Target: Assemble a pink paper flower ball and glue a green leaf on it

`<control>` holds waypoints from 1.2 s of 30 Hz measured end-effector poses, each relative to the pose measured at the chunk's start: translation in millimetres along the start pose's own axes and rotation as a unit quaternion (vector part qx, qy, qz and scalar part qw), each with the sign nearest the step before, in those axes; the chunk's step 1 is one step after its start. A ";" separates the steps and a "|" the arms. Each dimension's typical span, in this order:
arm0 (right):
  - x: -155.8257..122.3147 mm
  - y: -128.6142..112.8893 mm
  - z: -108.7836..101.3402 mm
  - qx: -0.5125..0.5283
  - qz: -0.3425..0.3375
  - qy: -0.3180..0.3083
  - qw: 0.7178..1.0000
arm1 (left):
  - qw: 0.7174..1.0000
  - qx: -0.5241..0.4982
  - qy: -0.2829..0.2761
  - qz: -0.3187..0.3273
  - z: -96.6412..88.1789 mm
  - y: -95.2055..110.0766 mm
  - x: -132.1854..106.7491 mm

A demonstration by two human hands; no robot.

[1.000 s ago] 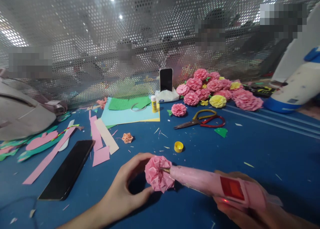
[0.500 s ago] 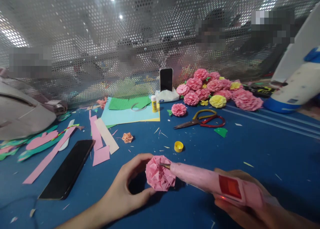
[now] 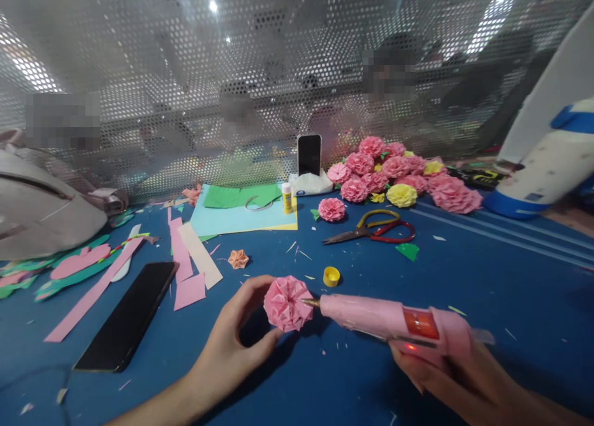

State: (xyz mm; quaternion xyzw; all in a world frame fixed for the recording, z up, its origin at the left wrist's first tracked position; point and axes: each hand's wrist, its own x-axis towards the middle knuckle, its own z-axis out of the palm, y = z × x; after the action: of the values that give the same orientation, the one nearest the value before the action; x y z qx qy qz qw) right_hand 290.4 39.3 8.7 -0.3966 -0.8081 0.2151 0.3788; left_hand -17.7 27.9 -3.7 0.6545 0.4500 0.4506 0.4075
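Observation:
Between the thumb and fingers of my left hand is a pink folded-paper flower, its pleated face turned up toward me. My right hand grips a pink glue gun from below; a red light glows on its side. The metal nozzle points left and reaches the flower's right edge; whether it touches the paper I cannot tell. Just beyond the nozzle sits a small yellow cap. A little orange paper flower lies behind my left hand.
Scissors, a glue stick and a heap of pink and yellow paper flowers are farther back. Left are a black phone, paper strips and a bag. A bottle stands right; perforated metal rises behind.
The flower has been lifted and turned slightly in my left hand. The glue gun has drawn back to the right, its nozzle moving from the flower's middle to its edge.

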 end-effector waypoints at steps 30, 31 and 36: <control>11.3 -7.3 4.2 0.082 0.026 -0.059 0.995 | 0.997 0.027 0.062 0.048 -0.2 -1.2 -2.8; 11.8 -7.1 4.4 0.084 0.026 -0.058 0.994 | 0.996 0.027 0.065 0.050 -0.1 -1.3 -2.9; 13.9 -6.6 4.3 0.080 0.030 -0.056 0.995 | 0.996 0.020 0.071 0.048 0.0 -2.7 -2.2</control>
State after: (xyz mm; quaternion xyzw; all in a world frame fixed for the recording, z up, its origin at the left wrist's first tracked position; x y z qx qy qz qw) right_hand 278.3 46.4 16.5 -0.3763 -0.7958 0.3121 0.3573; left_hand -18.7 26.5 -6.7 0.6496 0.4547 0.5061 0.3392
